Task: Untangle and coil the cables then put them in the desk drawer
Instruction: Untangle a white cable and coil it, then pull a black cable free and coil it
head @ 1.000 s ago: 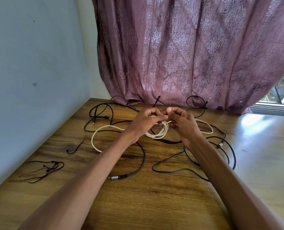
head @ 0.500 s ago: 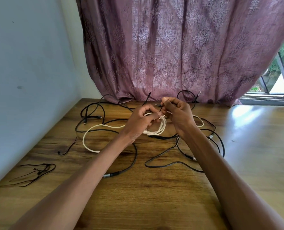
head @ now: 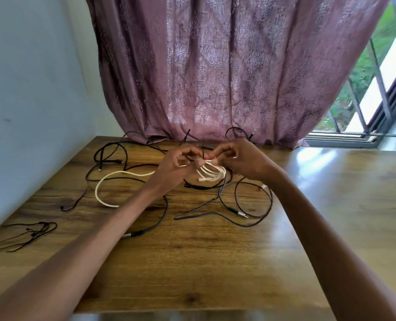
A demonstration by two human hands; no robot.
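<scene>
A white cable [head: 104,181] loops across the wooden desk [head: 192,262] and ends in a small bundle of coils [head: 212,173] held between my hands. My left hand [head: 177,165] pinches the coils from the left. My right hand [head: 243,158] grips them from the right, fingertips meeting the left hand's. Black cables [head: 250,205] lie tangled under and around the hands, with one metal-tipped plug [head: 132,234] near my left forearm and another jack plug [head: 239,213] under my right wrist. No drawer is in view.
A thin black earphone cord [head: 27,232] lies apart at the desk's left edge beside the pale wall [head: 30,112]. A mauve curtain [head: 215,66] hangs at the desk's back edge, over more black cable loops [head: 108,151]. A barred window [head: 377,89] is at right.
The white loop on the desk has shrunk and its right-hand loop is gone, gathered into the bundle. Both hands stayed together while the camera tilted up.
</scene>
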